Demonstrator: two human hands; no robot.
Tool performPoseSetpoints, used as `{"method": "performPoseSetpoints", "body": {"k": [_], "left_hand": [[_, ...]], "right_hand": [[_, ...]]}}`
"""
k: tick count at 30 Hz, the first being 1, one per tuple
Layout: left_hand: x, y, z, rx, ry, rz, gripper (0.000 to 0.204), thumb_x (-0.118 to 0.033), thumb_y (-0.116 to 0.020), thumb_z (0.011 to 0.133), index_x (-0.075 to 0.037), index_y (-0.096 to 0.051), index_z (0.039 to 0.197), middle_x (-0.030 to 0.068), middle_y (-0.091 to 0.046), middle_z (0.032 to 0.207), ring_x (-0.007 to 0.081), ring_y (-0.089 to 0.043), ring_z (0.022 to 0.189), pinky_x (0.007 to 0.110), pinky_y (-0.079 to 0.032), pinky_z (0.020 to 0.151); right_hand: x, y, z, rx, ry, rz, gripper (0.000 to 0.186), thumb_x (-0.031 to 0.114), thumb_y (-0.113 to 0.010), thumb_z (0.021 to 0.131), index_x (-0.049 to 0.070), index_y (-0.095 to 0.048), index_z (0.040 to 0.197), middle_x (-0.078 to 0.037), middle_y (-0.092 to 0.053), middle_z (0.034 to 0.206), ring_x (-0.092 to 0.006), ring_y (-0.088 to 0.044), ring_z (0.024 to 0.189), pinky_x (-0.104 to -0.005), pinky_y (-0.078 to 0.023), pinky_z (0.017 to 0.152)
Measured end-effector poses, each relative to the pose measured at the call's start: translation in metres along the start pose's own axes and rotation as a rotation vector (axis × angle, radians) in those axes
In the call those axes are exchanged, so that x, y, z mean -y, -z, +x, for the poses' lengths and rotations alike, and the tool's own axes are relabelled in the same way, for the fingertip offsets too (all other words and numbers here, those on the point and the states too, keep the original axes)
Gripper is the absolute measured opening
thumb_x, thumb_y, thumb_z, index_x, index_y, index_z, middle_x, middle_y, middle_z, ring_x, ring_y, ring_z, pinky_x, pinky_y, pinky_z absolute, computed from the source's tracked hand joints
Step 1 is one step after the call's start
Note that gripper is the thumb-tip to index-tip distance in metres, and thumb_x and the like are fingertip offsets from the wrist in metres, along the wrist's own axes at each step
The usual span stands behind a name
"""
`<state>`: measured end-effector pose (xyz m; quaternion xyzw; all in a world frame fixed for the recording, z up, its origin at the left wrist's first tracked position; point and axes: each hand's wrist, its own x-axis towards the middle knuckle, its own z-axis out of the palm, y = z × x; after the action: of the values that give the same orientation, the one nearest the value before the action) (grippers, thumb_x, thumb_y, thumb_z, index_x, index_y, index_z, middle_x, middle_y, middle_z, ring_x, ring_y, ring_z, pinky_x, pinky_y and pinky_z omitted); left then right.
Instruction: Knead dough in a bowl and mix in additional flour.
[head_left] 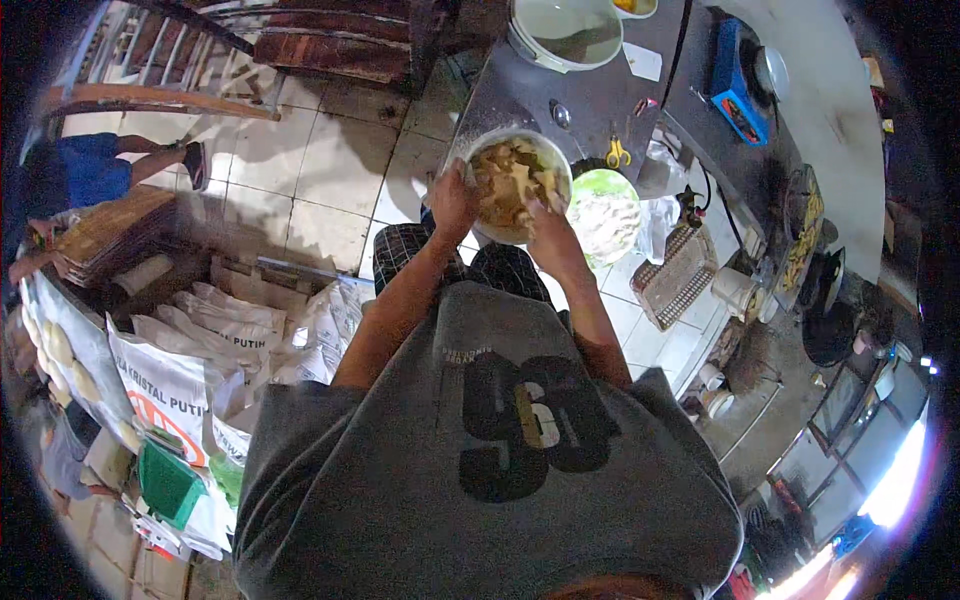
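Note:
A round, pale-rimmed bowl [563, 160] sits in front of me above my knees, at the table's near edge. Inside lie brownish and cream-coloured pieces [510, 178], perhaps dough; I cannot make out their kind. My left hand [455, 203] is closed on the bowl's left rim. Over the near right rim reaches my right hand [549, 232], its blurred fingertips among the pieces. Just right of the bowl stands a green-rimmed tub [604, 181] of white powder. Yellow-handled scissors [618, 153] lie on the table beyond that tub.
A large white bucket [567, 40] stands on the dark table [510, 95], with a shiny metal piece [560, 114] nearer me. A blue stove [738, 85] is at far right. A brown perforated basket [675, 277] sits right; white sacks [165, 375] left. Another person's leg [155, 155] shows far left.

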<state>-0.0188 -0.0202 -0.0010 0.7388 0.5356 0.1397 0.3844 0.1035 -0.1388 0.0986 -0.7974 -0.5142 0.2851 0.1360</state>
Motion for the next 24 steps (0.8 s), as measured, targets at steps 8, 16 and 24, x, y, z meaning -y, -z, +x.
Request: {"method": "performPoseSetpoints", "body": {"k": [8,16,24], "left_hand": [[0.016,-0.007,-0.01,0.111,0.131,-0.14,0.05,-0.012,-0.057,0.068,0.004,-0.043,0.113,0.0263,-0.056,0.091,0.0431,-0.053,0.083,0.048,-0.044,0.068],[0.014,-0.005,-0.007,0.118,0.142,-0.035,0.041,-0.016,-0.056,0.069,-0.002,-0.047,0.107,0.023,-0.056,0.082,0.0412,-0.055,0.072,0.048,-0.044,0.064],[0.012,0.01,0.006,0.184,-0.245,-0.065,0.043,-0.013,-0.058,0.067,-0.003,-0.044,0.107,0.0232,-0.056,0.084,0.0416,-0.054,0.076,0.048,-0.043,0.065]], "right_hand": [[0.002,-0.05,0.058,-0.08,0.053,-0.272,0.051,0.006,-0.045,0.071,0.003,-0.036,0.122,-0.026,-0.041,0.119,-0.0381,-0.05,0.099,-0.0449,-0.038,0.088],[-0.023,0.024,0.056,0.031,-0.232,0.0,0.022,0.013,-0.046,0.074,0.002,-0.058,0.089,-0.022,-0.058,0.085,-0.0335,-0.057,0.082,-0.0412,-0.045,0.075],[-0.04,-0.072,0.127,-0.084,-0.234,-0.037,0.021,0.018,-0.044,0.077,0.006,-0.06,0.084,-0.019,-0.058,0.085,-0.0342,-0.057,0.081,-0.0457,-0.045,0.072]]}}
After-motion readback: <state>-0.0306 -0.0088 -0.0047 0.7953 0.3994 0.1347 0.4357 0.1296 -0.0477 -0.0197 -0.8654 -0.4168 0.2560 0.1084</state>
